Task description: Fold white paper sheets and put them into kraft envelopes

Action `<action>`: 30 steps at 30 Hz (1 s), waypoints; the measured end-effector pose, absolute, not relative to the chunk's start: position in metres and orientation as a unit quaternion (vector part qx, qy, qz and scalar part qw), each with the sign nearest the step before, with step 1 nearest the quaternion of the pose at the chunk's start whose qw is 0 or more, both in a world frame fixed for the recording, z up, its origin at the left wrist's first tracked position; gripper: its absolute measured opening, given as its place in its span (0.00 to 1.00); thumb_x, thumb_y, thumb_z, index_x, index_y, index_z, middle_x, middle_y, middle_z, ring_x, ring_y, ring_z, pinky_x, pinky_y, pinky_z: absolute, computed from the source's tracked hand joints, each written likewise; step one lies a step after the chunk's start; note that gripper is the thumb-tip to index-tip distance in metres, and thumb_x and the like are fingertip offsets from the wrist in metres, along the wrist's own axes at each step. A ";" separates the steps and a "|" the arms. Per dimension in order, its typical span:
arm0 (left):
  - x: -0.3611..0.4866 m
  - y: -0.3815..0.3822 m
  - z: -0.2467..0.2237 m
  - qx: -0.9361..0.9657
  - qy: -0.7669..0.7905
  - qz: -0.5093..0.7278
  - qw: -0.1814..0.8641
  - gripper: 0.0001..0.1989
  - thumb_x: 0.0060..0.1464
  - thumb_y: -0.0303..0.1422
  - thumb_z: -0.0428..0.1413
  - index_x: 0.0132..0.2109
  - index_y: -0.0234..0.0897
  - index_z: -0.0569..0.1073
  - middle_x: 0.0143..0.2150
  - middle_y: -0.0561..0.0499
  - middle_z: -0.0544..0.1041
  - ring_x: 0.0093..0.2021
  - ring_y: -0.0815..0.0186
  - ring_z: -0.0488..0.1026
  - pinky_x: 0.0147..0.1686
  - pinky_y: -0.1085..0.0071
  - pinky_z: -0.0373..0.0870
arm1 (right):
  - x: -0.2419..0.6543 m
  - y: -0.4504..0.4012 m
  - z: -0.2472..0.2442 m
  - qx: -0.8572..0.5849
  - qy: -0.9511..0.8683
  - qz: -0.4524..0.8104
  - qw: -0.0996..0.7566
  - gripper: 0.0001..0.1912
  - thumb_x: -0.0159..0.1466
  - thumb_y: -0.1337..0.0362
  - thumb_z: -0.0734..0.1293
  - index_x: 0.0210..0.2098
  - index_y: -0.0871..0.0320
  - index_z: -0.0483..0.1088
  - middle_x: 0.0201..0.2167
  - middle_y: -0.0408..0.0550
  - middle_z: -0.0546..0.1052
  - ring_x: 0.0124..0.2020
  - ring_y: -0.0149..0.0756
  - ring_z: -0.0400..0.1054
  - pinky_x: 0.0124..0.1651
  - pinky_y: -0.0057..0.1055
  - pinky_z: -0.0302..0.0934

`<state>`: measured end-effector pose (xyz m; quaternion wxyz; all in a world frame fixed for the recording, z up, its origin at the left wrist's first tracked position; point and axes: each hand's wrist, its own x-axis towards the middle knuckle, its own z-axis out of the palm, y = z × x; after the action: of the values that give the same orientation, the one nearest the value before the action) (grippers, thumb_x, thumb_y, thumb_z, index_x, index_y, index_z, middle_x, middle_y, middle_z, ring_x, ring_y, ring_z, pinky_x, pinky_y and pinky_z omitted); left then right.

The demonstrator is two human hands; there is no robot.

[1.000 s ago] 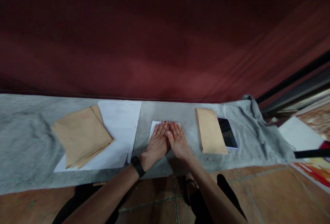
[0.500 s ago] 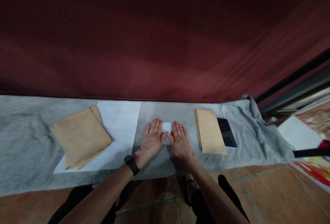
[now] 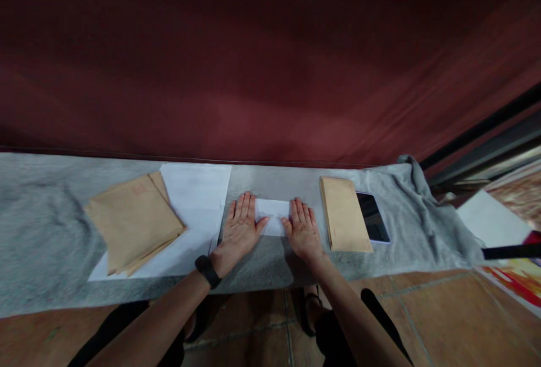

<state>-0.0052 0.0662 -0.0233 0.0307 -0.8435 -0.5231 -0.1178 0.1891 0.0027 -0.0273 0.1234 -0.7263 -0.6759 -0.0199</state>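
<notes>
A folded white sheet of paper (image 3: 273,209) lies flat on the grey cloth, its middle showing between my hands. My left hand (image 3: 242,227) rests flat on its left end, fingers stretched away from me and thumb pointing inward. On the right end lies my right hand (image 3: 303,229), also flat with the fingers extended. Both thumbs touch or hover over the paper's lower part; which one I cannot tell. Part of each end of the paper is hidden under the palms.
Left of me, brown envelopes (image 3: 135,217) lie in a loose pile on larger white sheets (image 3: 200,203). To the right, a stack of narrow brown envelopes (image 3: 346,215) partly covers a dark-screened phone or tablet (image 3: 372,217). Grey cloth (image 3: 422,231) covers the surface, against a dark red backdrop (image 3: 270,74).
My hands have slid apart along the paper, the left one leftward and the right one rightward. More of the white paper shows between them.
</notes>
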 end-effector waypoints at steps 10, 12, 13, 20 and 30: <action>-0.013 0.065 -0.027 -0.840 -0.525 -0.131 0.040 0.39 0.68 0.51 0.38 0.70 0.20 0.55 0.72 0.30 0.57 0.74 0.49 0.51 0.70 0.50 0.48 | 0.194 0.001 -0.026 -0.733 -0.669 -0.018 0.118 0.30 0.75 0.56 0.51 0.70 0.69 0.54 0.72 0.59 0.56 0.72 0.52 0.51 0.71 0.48 0.46; -0.014 0.066 -0.028 -0.839 -0.523 -0.143 0.036 0.39 0.68 0.51 0.39 0.71 0.20 0.54 0.72 0.30 0.57 0.73 0.48 0.52 0.70 0.49 0.50 | 0.195 0.000 -0.026 -0.735 -0.666 -0.016 0.126 0.30 0.75 0.57 0.52 0.70 0.68 0.55 0.71 0.59 0.57 0.72 0.51 0.51 0.71 0.48 0.46; -0.015 0.066 -0.028 -0.839 -0.522 -0.150 0.034 0.39 0.68 0.50 0.39 0.71 0.21 0.54 0.72 0.29 0.57 0.73 0.48 0.52 0.70 0.48 0.50 | 0.196 -0.001 -0.026 -0.736 -0.664 -0.015 0.131 0.30 0.75 0.57 0.52 0.70 0.68 0.55 0.71 0.59 0.57 0.72 0.51 0.51 0.71 0.48 0.47; -0.011 0.059 -0.020 -0.861 -0.473 -0.187 0.023 0.33 0.69 0.42 0.41 0.71 0.20 0.54 0.73 0.30 0.56 0.74 0.50 0.49 0.71 0.50 0.51 | 0.196 0.000 -0.021 -0.713 -0.673 0.006 0.197 0.30 0.75 0.57 0.50 0.70 0.70 0.54 0.72 0.62 0.55 0.73 0.48 0.47 0.71 0.50 0.50; 0.007 0.024 -0.026 -0.933 -0.329 -0.141 -0.019 0.31 0.67 0.36 0.44 0.71 0.23 0.53 0.73 0.33 0.55 0.75 0.55 0.48 0.71 0.52 0.51 | 0.168 -0.006 -0.022 -0.638 -0.736 0.108 0.201 0.32 0.76 0.52 0.47 0.72 0.65 0.52 0.73 0.57 0.54 0.74 0.40 0.44 0.74 0.45 0.47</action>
<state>0.0067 0.0239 -0.0257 -0.0187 -0.9335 -0.3294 -0.1408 0.1680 -0.0058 -0.0221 0.2008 -0.6378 -0.7357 0.1079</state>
